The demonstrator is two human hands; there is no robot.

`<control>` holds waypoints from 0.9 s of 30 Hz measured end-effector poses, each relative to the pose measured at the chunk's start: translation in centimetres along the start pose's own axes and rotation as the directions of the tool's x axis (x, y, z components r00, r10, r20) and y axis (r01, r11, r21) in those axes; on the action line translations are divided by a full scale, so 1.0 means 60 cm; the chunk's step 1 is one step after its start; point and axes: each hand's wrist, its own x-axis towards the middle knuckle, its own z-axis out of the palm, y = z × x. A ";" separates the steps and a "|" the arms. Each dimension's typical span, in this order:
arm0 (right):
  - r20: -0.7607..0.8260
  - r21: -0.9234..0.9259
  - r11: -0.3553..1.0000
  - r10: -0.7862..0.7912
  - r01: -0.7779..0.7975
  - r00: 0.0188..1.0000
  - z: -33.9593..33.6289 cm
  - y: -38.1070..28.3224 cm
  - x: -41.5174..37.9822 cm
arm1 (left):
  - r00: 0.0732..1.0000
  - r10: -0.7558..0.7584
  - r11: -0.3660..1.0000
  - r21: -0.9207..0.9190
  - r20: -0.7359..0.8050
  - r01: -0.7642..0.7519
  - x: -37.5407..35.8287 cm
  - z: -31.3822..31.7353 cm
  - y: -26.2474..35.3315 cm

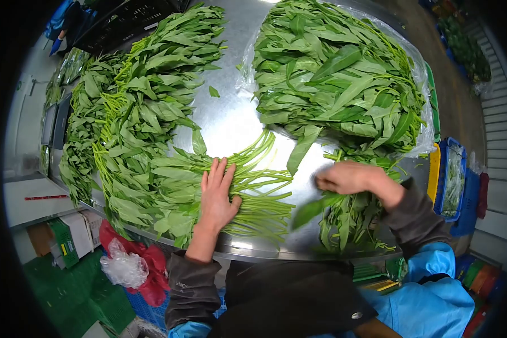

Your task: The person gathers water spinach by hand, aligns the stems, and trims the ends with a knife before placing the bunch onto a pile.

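My left hand [217, 197] lies with fingers spread on a bundle of leafy greens that look like water spinach [174, 174]. The bundle's bare stems [259, 197] fan out to the right of that hand across the metal table. My right hand [346, 179] is closed and slightly blurred above a smaller heap of loose greens [349, 219]. A motion-blurred leaf [312, 209] sticks out below it, seemingly from a stalk in its grip; the fingers partly hide the hold. Just behind is a large stack of the same greens [332, 79] on clear plastic.
More bundles [90, 124] line the left side of the metal table [231, 107]. A black crate [124, 28] stands at the back left. Right of the table are yellow and blue crates [452, 177]. Red and clear plastic bags [127, 265] lie below the front left edge.
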 end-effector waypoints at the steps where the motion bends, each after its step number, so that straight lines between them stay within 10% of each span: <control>1: 0.070 -0.162 0.983 0.102 -0.090 0.992 -0.008 -0.009 -0.029 | 1.000 0.001 1.000 -0.003 -0.004 -0.001 0.000 0.001 0.001; 4: -0.115 -0.378 0.926 -0.042 -0.005 0.992 0.010 -0.035 -0.057 | 1.000 0.002 1.000 -0.013 -0.002 -0.002 -0.001 -0.003 0.002; 8: -0.493 -0.041 0.997 -0.076 0.064 0.867 0.034 -0.093 0.042 | 0.996 0.008 0.993 -0.119 -0.083 -0.018 -0.005 -0.019 0.009; 10: -0.622 -0.160 0.981 -0.184 0.106 0.761 0.071 -0.071 0.092 | 0.985 0.006 0.983 -0.177 -0.171 -0.037 -0.017 -0.040 0.024; 13: -0.547 -0.050 0.998 -0.060 0.040 0.835 0.082 -0.047 0.066 | 0.920 -0.008 0.959 -0.262 -0.392 -0.103 -0.089 -0.091 0.081; 15: -0.457 0.002 0.998 0.051 -0.056 0.888 0.067 -0.041 0.046 | 0.938 -0.324 0.633 -0.766 -0.127 0.115 -0.172 -0.059 0.091; 16: -0.436 -0.001 0.998 0.061 -0.068 0.898 0.062 -0.039 0.045 | 0.874 -0.464 0.222 -0.936 0.144 0.273 -0.196 -0.058 0.118; 19: -0.629 0.034 0.987 -0.098 0.154 0.771 0.037 -0.096 0.077 | 0.660 -0.493 -0.516 -0.802 0.566 0.302 -0.241 0.000 0.129; 22: -0.731 -0.046 0.931 -0.279 0.363 0.622 -0.001 -0.135 0.156 | 0.541 -0.536 -0.657 -0.722 0.648 0.215 -0.242 0.075 0.105; 24: -0.812 -0.436 0.860 -0.503 0.264 0.295 -0.018 -0.124 0.219 | 0.483 -0.574 -0.682 -0.713 0.661 0.165 -0.233 0.096 0.104; 25: -0.810 -0.443 0.856 -0.510 0.267 0.289 -0.010 -0.118 0.231 | 0.498 -0.562 -0.691 -0.706 0.661 0.158 -0.226 0.099 0.106; 27: -0.737 -0.287 0.953 -0.284 0.096 0.614 0.000 -0.108 0.242 | 0.525 -0.540 -0.716 -0.687 0.658 0.125 -0.213 0.111 0.109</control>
